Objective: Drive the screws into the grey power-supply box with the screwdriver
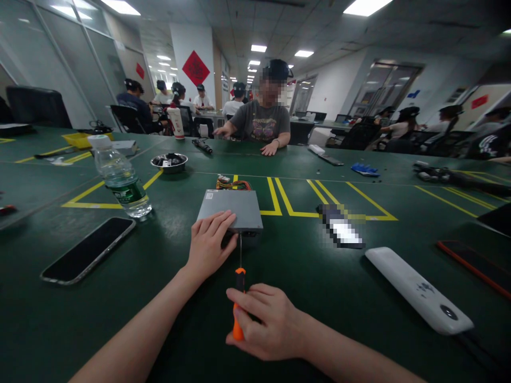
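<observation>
"How many things lie left of the bare left hand [211, 239] on the dark green tabletop [327, 282]?"

"Three near ones: a black-screened phone in a clear case [90, 250]; a clear plastic bottle with a green label [123, 181], standing behind it; a round, shiny metal bowl [170, 168], farther back."

"And the hand itself?"

"Its fingers lie extended on the grey metal box [241, 205], thumb apart at the near edge; the box sits mid-table, multicoloured wires [235, 184] behind it."

"Then?"

"An orange-and-black screwdriver [240, 279], its thin shaft reaching the box's near side; exact tip contact, I cannot tell; the bare right hand [269, 322] is curled around its handle; farther right lies a long, white, rounded device [415, 290]."
</observation>
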{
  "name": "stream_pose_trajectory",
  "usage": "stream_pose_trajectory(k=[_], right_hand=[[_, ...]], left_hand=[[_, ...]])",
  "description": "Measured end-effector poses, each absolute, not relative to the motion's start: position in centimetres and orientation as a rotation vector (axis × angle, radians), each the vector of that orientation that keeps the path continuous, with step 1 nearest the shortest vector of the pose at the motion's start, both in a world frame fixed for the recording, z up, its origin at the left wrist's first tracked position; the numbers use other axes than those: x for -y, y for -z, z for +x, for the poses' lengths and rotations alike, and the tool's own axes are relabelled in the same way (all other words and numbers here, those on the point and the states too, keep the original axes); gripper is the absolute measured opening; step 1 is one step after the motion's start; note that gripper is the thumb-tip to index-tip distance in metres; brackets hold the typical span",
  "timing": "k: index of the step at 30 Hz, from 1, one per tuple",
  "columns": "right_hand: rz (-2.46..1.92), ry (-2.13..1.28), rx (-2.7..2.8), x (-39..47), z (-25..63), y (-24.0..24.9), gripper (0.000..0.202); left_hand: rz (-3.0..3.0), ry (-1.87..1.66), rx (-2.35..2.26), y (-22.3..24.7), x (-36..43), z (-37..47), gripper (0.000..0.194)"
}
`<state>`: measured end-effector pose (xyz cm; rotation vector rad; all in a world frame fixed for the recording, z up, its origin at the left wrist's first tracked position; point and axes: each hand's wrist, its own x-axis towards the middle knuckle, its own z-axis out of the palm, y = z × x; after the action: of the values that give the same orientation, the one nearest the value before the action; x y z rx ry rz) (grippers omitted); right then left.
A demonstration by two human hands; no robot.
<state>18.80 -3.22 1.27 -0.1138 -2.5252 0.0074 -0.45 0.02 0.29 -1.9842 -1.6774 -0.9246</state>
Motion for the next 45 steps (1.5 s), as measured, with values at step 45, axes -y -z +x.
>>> stream_pose_trajectory(k=[45], right_hand=[[-0.046,0.238,2.465,2.9,20.2,-1.7,0.026]], left_hand=[[-1.964,0.955,1.753,-0.8,0.2,0.1,0.035]])
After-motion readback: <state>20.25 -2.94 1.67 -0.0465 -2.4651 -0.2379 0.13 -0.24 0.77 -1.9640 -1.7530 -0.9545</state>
